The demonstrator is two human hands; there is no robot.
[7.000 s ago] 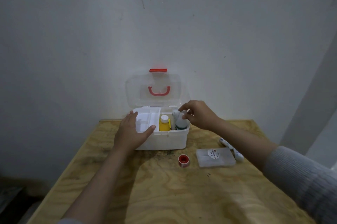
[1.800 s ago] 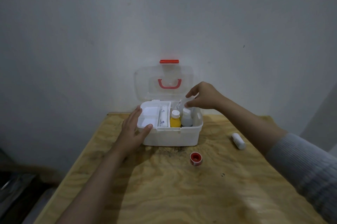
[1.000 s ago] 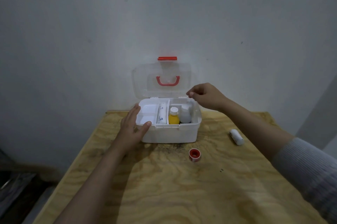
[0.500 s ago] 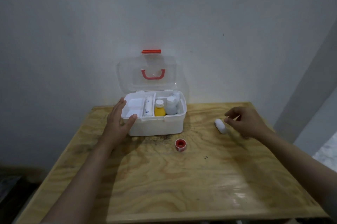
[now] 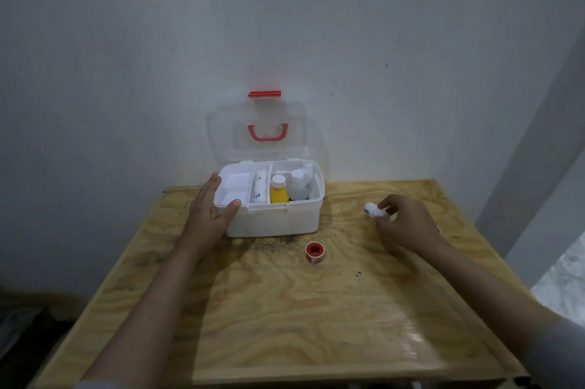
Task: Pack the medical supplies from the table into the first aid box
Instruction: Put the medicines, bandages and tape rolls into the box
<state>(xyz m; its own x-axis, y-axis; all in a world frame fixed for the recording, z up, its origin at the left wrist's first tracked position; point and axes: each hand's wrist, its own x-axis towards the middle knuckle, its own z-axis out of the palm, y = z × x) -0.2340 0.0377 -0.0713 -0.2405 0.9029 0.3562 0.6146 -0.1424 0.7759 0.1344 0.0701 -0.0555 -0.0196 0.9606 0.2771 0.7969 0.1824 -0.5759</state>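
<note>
The white first aid box (image 5: 278, 221) stands open at the table's far side, its clear lid (image 5: 258, 135) upright against the wall. Inside I see a white tray insert (image 5: 235, 189), a rolled bandage (image 5: 260, 190), a yellow bottle (image 5: 278, 193) and a grey-white bottle (image 5: 298, 187). My left hand (image 5: 210, 214) rests on the box's left front corner, thumb on the rim. My right hand (image 5: 403, 224) has its fingers closed around a white bandage roll (image 5: 373, 209) to the right of the box. A red tape roll (image 5: 315, 252) lies on the table in front of the box.
The plywood table (image 5: 285, 309) butts against a white wall. Its right and near edges drop off to the floor. A grey wall corner stands at the far right.
My right hand left the box, crossed to the right side of the table and closed on the white bandage roll. My left hand stayed on the box.
</note>
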